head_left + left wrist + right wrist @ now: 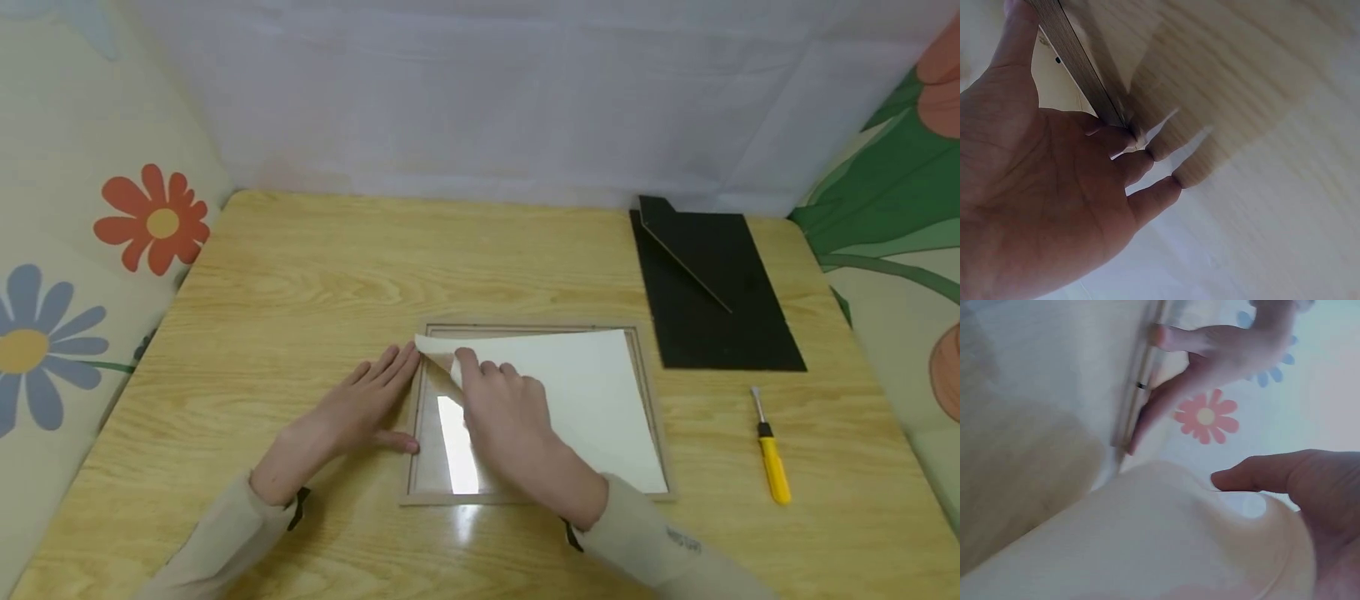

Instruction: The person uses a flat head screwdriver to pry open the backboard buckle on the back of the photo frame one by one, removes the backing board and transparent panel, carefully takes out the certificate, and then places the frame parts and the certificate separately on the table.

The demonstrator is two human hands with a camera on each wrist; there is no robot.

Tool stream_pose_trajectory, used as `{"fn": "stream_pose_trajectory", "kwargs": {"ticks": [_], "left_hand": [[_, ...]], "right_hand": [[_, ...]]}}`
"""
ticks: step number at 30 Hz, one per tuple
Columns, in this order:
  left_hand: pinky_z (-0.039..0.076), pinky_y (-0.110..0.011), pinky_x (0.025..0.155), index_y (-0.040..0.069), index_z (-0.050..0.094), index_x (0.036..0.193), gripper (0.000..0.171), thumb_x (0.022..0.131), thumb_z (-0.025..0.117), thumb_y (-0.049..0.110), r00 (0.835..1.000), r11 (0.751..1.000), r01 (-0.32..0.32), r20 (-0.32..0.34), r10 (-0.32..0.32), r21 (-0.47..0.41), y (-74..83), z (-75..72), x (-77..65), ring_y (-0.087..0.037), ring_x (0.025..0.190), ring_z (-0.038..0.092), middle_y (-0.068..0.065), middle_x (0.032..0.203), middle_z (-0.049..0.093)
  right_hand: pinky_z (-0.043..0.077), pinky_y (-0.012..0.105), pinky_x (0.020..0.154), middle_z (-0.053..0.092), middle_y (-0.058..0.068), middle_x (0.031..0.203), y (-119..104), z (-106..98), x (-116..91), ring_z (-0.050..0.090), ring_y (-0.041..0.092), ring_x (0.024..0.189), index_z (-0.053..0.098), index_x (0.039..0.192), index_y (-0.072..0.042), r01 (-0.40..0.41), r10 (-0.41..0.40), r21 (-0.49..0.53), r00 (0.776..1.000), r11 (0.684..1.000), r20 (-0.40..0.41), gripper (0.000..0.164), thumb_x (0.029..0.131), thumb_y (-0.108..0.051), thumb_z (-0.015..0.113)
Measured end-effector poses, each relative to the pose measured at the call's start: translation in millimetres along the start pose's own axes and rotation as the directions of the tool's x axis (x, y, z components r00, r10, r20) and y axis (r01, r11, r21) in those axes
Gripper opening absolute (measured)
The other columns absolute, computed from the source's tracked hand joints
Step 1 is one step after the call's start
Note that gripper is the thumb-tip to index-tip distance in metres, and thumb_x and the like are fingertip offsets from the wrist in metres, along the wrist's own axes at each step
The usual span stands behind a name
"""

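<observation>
A wooden picture frame (540,498) lies flat on the table, with a clear pane (429,467) reflecting light inside it. Over its right part is a cream sheet of paper (592,408), whose left edge is lifted and curled. My right hand (506,412) pinches that raised edge between thumb and fingers; in the right wrist view the paper (1129,531) bends up toward the thumb. Against the frame's left side rests my left hand (360,408), fingers straight and spread, fingertips at the upper left corner and thumb lower down the same side.
A black backing board (727,333) with a raised stand leg (686,267) lies at the back right. Nearer, right of the frame, is a yellow-handled screwdriver (772,467). A white cloth (480,100) hangs behind the table, and flower-patterned walls (60,208) flank it.
</observation>
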State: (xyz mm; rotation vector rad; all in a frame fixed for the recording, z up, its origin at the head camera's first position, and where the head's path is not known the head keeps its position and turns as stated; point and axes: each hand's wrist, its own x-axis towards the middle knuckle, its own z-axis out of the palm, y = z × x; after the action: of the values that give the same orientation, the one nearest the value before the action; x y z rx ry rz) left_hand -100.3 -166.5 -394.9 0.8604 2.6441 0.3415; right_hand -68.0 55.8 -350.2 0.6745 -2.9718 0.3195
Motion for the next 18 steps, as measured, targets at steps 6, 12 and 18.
{"fn": "stream_pose_trajectory", "kwargs": {"ticks": [6, 12, 18], "left_hand": [[0.018, -0.061, 0.11, -0.008, 0.016, 0.15, 0.113, 0.076, 0.071, 0.057, 1.0, 1.0, 0.007, 0.007, -0.007, 0.016, -0.1, 0.8, 0.8, -0.042, 0.143, 0.012, -0.025, 0.156, 0.013], [0.015, -0.06, 0.111, -0.004, 0.01, 0.152, 0.115, 0.076, 0.07, 0.059, 1.0, 1.0, 0.0, 0.006, 0.0, -0.005, -2.2, 2.5, 0.1, -0.041, 0.143, 0.01, -0.022, 0.157, 0.009], [0.012, -0.06, 0.112, -0.001, 0.003, 0.153, 0.117, 0.077, 0.07, 0.057, 1.0, 1.0, 0.004, 0.017, -0.003, -0.026, -2.7, 3.5, -0.5, -0.041, 0.143, 0.007, -0.021, 0.158, 0.005]], "right_hand": [[0.042, 0.026, 0.04, 0.065, 0.002, 0.076, 4, -27, 3, 0.056, 0.014, 0.056, 0.056, 0.125, -0.009, -0.018, 0.038, 0.288, 0.997, 0.958, -0.062, 0.041, 0.088, -0.019, 0.068], [0.05, 0.027, 0.047, 0.069, 0.009, 0.087, 35, -57, 5, 0.059, 0.015, 0.061, 0.056, 0.128, -0.006, -0.123, 0.295, 0.797, 0.953, 0.591, -0.072, 0.04, 0.091, -0.016, 0.066], [0.056, 0.027, 0.065, 0.07, 0.01, 0.098, 87, -66, 2, 0.066, 0.016, 0.078, 0.056, 0.127, -0.004, -0.01, 0.646, 0.995, 0.761, 0.099, -0.056, 0.031, 0.096, -0.011, 0.06]]}}
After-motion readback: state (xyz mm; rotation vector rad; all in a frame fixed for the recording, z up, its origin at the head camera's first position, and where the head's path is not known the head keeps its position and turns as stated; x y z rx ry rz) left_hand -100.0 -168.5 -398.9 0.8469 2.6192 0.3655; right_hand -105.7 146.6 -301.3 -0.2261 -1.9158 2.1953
